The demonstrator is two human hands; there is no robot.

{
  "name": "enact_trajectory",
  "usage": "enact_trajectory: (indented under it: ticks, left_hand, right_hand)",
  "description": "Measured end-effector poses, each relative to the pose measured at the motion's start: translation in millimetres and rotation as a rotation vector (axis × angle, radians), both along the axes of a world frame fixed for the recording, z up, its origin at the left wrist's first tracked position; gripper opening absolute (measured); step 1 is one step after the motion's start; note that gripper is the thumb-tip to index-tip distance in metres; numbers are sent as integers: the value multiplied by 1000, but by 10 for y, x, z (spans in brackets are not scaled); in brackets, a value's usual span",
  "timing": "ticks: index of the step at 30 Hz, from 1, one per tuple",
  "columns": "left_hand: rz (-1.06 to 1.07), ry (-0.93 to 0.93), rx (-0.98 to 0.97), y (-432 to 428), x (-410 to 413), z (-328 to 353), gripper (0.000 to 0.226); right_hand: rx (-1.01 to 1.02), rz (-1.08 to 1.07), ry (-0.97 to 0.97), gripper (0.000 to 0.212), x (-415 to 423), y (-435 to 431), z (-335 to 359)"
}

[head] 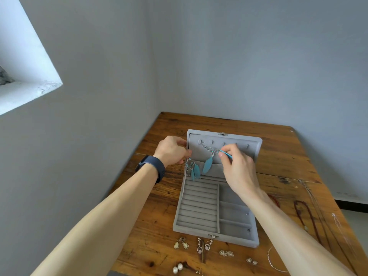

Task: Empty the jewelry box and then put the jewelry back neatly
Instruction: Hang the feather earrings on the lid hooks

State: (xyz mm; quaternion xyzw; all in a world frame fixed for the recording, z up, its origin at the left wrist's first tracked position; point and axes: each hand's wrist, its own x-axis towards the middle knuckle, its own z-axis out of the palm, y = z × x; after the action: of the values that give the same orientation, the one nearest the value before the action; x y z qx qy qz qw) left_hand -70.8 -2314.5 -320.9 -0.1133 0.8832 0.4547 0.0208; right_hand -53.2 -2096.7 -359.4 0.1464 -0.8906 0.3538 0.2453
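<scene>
A grey velvet jewelry box (197, 214) lies open on the wooden table (151, 198), its lid (254, 143) standing upright at the back. My left hand (172, 149) pinches a blue feather earring (192, 169) at the lid's left edge. My right hand (237, 166) pinches a thin blue piece and the chain of a second feather earring (208, 165) in front of the lid's hook row. The ring rolls and side compartments look bare.
Several earring pairs lie in front of the box: oval drops (181, 245), heart drops (204, 247), pearls (177, 268) and small studs (226, 253). Beaded and thin chain necklaces (307, 218) are spread at the right. Walls close in behind and left.
</scene>
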Motion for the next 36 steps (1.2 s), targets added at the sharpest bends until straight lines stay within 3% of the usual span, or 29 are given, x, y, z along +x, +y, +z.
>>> enact_trajectory:
  ticks: [3, 6, 16, 22, 27, 31, 36]
  left_hand:
    - [-9, 0, -6, 2, 3, 8, 38]
    - [-11, 3, 6, 2, 7, 9, 41]
    - [-13, 5, -24, 19, 15, 28, 40]
    - [-19, 2, -24, 19, 32, 43, 41]
    - [-22, 9, -44, 16, 27, 37, 41]
    - [-25, 8, -38, 3, 31, 34, 41]
    - [-26, 3, -20, 10, 38, 41, 42]
  right_hand:
    - [158, -28, 229, 8, -46, 40, 14]
    - [253, -82, 296, 6, -75, 16, -62]
    - [311, 6, 162, 15, 36, -198, -225]
    - [369, -59, 144, 4, -3, -184, -97]
    - [358, 51, 0, 28, 29, -276, -129]
    - [319, 20, 27, 33, 87, -307, -139]
    - [363, 35, 57, 11, 57, -296, -148]
